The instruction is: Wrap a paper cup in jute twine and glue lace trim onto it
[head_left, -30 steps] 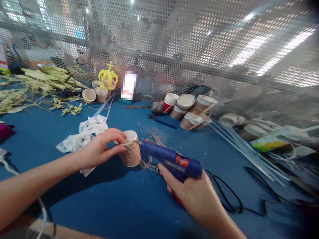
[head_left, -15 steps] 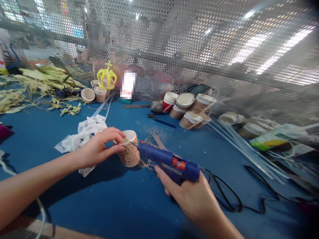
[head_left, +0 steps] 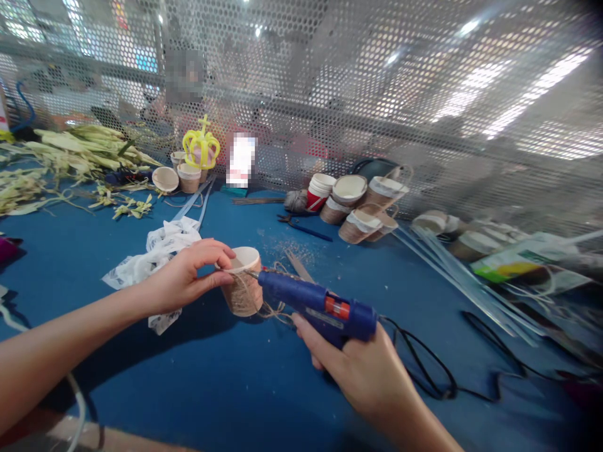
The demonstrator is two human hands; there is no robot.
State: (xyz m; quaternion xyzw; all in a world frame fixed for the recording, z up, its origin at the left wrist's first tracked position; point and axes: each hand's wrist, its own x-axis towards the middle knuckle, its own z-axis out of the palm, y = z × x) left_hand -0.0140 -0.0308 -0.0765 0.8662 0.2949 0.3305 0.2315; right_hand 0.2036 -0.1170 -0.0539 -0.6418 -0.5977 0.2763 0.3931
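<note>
My left hand (head_left: 186, 279) pinches the rim of a small paper cup (head_left: 244, 292) wrapped in brown twine, tilted on the blue table (head_left: 198, 383). My right hand (head_left: 362, 370) grips a blue glue gun (head_left: 320, 306) with a red trigger part. Its nozzle touches the cup's side just under the rim. Loose twine (head_left: 273, 309) hangs from the cup below the gun. The gun's black cord (head_left: 433, 380) trails off to the right.
A crumpled white plastic bag (head_left: 157, 248) lies behind my left hand. Several twine-wrapped cups (head_left: 362, 204) and a red cup stand at the back by a mesh screen (head_left: 377, 94). Clear glue sticks (head_left: 452, 270) lie right. Pale leaves (head_left: 61, 157) and a yellow crown (head_left: 201, 147) sit far left.
The glue gun's nozzle has crept a little left along the cup. Both hands keep their grip, and the view has shifted slightly.
</note>
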